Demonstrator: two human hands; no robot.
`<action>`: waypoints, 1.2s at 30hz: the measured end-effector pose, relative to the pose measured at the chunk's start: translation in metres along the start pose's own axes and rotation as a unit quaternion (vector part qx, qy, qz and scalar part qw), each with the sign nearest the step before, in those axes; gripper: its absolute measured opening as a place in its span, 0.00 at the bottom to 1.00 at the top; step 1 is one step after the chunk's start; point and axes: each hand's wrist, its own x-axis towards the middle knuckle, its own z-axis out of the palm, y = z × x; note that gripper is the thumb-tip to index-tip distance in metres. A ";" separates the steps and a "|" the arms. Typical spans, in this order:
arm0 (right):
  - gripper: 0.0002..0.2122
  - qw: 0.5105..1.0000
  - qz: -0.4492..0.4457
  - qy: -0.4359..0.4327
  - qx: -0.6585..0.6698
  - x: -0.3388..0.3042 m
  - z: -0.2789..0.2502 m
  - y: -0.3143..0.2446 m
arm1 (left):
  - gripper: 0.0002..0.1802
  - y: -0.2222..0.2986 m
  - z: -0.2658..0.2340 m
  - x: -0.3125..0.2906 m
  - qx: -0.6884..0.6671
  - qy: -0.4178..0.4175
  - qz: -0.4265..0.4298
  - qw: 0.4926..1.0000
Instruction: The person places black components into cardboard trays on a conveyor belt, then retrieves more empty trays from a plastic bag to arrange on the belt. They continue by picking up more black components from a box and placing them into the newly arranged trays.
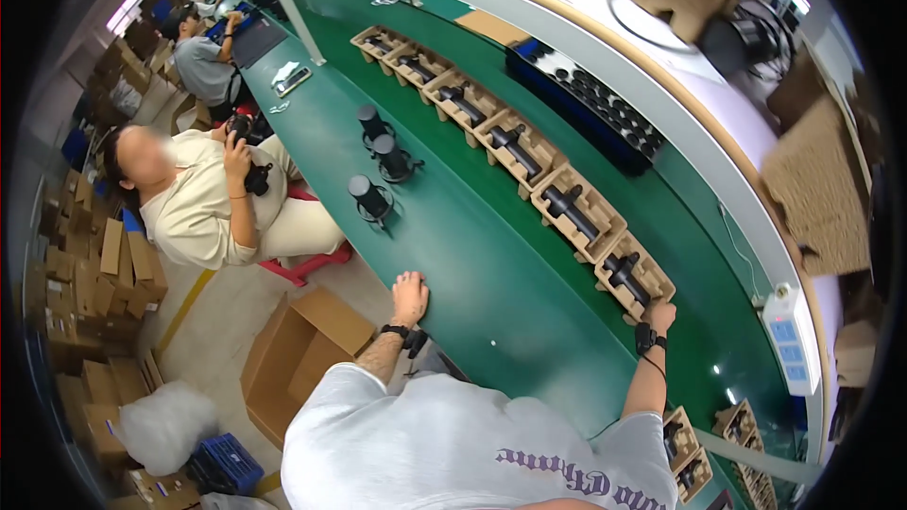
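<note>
My right hand (661,315) is closed at the near corner of a brown moulded-pulp tray (667,285), the nearest in a row. A black tube-shaped part with a side arm (624,274) lies in that tray. Some of the fingers are hidden, but they seem to grip the tray's rim. On the near edge of the green bench (491,293) rests my left hand (409,297), its fingers stretched out and nothing in it. Farther along the row, more pulp trays (588,247) hold similar black parts (571,212).
Several black cylindrical devices on stands (367,195) stand on the bench. Behind the row sits a dark crate of round black pieces (590,99). A seated person (203,194) handles a black device at the left. An opened cardboard box (302,349) and a blue crate (225,465) occupy the floor.
</note>
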 end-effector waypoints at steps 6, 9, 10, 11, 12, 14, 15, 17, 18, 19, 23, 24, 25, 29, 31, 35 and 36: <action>0.20 0.997 -0.057 -0.044 -0.005 -0.017 0.040 -0.080 | 0.07 0.019 0.004 0.032 0.048 0.013 -0.062 0.997; 0.20 0.994 -0.099 -0.034 -0.022 -0.013 0.085 -0.106 | 0.07 0.023 0.003 0.041 0.051 -0.009 -0.076 0.996; 0.20 0.993 -0.112 -0.040 -0.013 -0.017 0.096 -0.121 | 0.07 0.021 0.002 0.038 0.050 -0.017 -0.074 0.996; 0.20 0.992 -0.114 -0.048 -0.016 -0.023 0.104 -0.141 | 0.07 0.021 0.003 0.037 0.058 -0.015 -0.073 0.996; 0.20 0.991 -0.117 -0.057 -0.018 -0.035 0.114 -0.166 | 0.07 0.018 0.004 0.036 0.061 -0.020 -0.074 0.995; 0.23 0.993 -0.088 -0.078 -0.005 -0.057 0.127 -0.208 | 0.07 0.016 0.004 0.038 0.053 -0.021 -0.073 0.996; 0.25 0.992 -0.080 -0.096 0.017 -0.065 0.134 -0.225 | 0.07 0.017 0.002 0.041 0.049 -0.032 -0.073 0.996; 0.26 0.977 -0.129 -0.151 0.071 -0.081 0.140 -0.243 | 0.07 0.013 0.003 0.043 0.046 -0.027 -0.056 0.997; 0.25 0.976 -0.120 -0.166 0.076 -0.094 0.139 -0.256 | 0.07 0.012 0.004 0.042 0.046 -0.011 -0.059 0.997; 0.23 0.971 -0.137 -0.157 0.119 -0.099 0.139 -0.258 | 0.07 0.015 0.006 0.046 0.037 -0.033 -0.022 0.999; 0.21 0.927 -0.254 -0.149 0.232 -0.151 0.085 -0.233 | 0.07 0.010 0.006 0.055 0.061 -0.031 -0.021 0.997; 0.20 0.930 -0.321 -0.077 0.164 -0.181 0.051 -0.235 | 0.07 0.008 0.009 0.058 0.082 -0.007 -0.041 0.996; 0.21 0.933 -0.314 -0.088 0.154 -0.200 0.022 -0.220 | 0.07 0.009 0.008 0.058 0.090 -0.007 -0.035 0.995; 0.18 0.957 -0.215 -0.013 0.196 -0.244 -0.054 -0.100 | 0.07 -0.022 0.017 0.057 -0.019 0.087 -0.021 0.996; 0.17 0.971 -0.112 0.051 0.204 -0.264 -0.097 -0.019 | 0.09 0.010 0.004 0.058 -0.017 0.024 -0.107 0.994; 0.16 0.940 0.048 0.272 0.200 -0.297 -0.192 0.136 | 0.09 0.088 0.047 0.051 -0.348 -0.070 0.149 0.923; 0.16 0.917 0.087 0.334 0.201 -0.303 -0.206 0.172 | 0.09 0.142 0.041 0.030 -0.447 -0.137 0.178 0.866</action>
